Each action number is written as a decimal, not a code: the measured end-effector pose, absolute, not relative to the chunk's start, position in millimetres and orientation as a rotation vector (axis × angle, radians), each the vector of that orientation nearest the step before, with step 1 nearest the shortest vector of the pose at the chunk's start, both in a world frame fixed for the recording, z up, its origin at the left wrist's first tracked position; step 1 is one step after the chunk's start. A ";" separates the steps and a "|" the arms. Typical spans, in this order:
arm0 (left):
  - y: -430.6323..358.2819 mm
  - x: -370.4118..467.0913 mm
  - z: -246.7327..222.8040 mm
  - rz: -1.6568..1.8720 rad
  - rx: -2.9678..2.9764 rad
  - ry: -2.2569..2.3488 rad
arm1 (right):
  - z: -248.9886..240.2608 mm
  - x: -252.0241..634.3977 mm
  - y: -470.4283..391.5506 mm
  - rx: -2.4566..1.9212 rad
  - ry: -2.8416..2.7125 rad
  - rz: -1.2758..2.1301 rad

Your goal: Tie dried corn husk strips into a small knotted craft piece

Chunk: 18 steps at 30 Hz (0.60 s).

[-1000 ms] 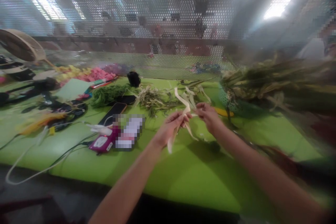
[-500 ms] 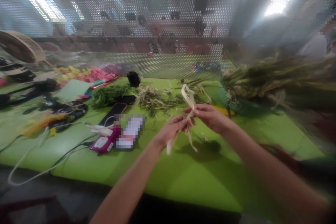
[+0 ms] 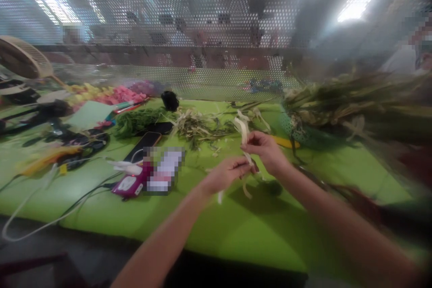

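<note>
A pale, ribbon-like strip of plant fibre [image 3: 243, 129] stands up between my two hands, its lower ends hanging under my fingers. My left hand [image 3: 232, 172] is closed on its lower part, fingers pinched together. Just above and to the right, my right hand [image 3: 261, 147] pinches the same strip between thumb and fingers. Behind them, a loose heap of dry pale strips and stems [image 3: 192, 123] lies on the green table [image 3: 216, 229]. Beside it on the left is a bunch of green strands [image 3: 135, 121].
A green basket [image 3: 293, 128] heaped with long stalks is at the right. On the left are a purple power box [image 3: 130, 185] with cables, phones [image 3: 167, 171], a black tangle and a fan [image 3: 25, 58]. A mesh screen [image 3: 189, 74] stands behind; a person is at far right.
My left hand has shifted slightly right along the strip, and my right hand has moved slightly right. The strip's hanging ends have swung. The view has shifted a little.
</note>
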<state>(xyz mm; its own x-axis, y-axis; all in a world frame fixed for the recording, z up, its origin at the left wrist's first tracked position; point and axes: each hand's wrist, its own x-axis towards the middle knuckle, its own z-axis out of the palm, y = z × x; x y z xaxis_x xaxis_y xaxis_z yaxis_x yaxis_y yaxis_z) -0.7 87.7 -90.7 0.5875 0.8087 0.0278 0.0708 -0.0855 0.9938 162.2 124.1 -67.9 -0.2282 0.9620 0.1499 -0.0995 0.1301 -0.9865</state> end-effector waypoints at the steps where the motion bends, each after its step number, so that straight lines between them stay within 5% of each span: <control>1: 87.1 -1.0 -89.9 0.724 1.549 0.770 | -69.2 161.0 123.7 -0.936 -1.397 1.284; 8: 91.5 2.0 -93.2 0.915 1.241 0.644 | -84.8 166.3 138.6 -1.129 -1.509 1.266; 14: 109.1 -6.1 -102.9 1.242 0.903 0.740 | -66.6 186.3 144.1 -1.172 -1.490 0.825; 18: 112.4 -7.4 -104.0 1.320 0.839 0.696 | -61.5 172.5 124.4 -1.101 -1.718 1.008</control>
